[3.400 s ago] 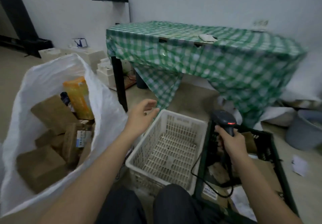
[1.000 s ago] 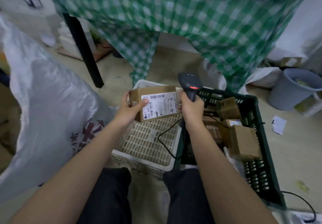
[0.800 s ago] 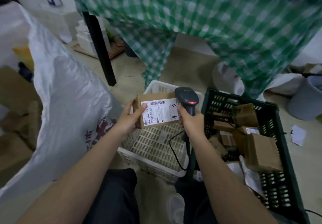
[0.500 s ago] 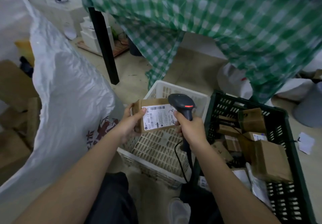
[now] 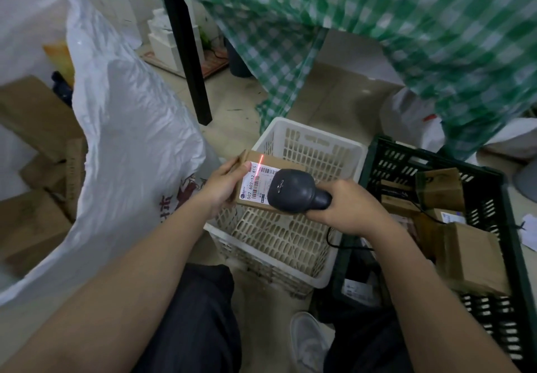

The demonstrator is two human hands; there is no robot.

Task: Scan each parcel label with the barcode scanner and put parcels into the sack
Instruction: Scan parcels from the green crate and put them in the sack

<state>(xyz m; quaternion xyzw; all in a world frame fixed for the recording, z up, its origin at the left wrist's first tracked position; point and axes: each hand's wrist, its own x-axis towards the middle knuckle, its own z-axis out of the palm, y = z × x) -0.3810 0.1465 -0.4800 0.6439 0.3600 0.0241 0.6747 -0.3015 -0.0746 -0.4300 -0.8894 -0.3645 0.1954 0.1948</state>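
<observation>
My left hand (image 5: pixel 221 186) grips a small brown cardboard parcel (image 5: pixel 253 160) by its left end, above the white basket (image 5: pixel 343 152). Its white label (image 5: pixel 255 184) faces up, and a red scan line crosses the barcode. My right hand (image 5: pixel 347 205) is closed around the handle of the black barcode scanner (image 5: pixel 292 191), whose head lies over the right part of the label and points left. The big white sack (image 5: pixel 130 152) stands open at the left with brown boxes inside. More brown parcels (image 5: pixel 470 256) lie in the dark green crate (image 5: pixel 505 227) on the right.
A table with a green checked cloth (image 5: pixel 406 24) and a black leg (image 5: pixel 189 53) stands just behind the basket. The scanner's black cable (image 5: pixel 334 240) hangs between basket and crate. White foam boxes (image 5: pixel 165 38) sit on the floor behind. My knees and one shoe (image 5: pixel 306 343) are below.
The scanner has tipped forward and moved left over the label, and a red line now shows on the barcode. The parcel stays in my left hand above the basket.
</observation>
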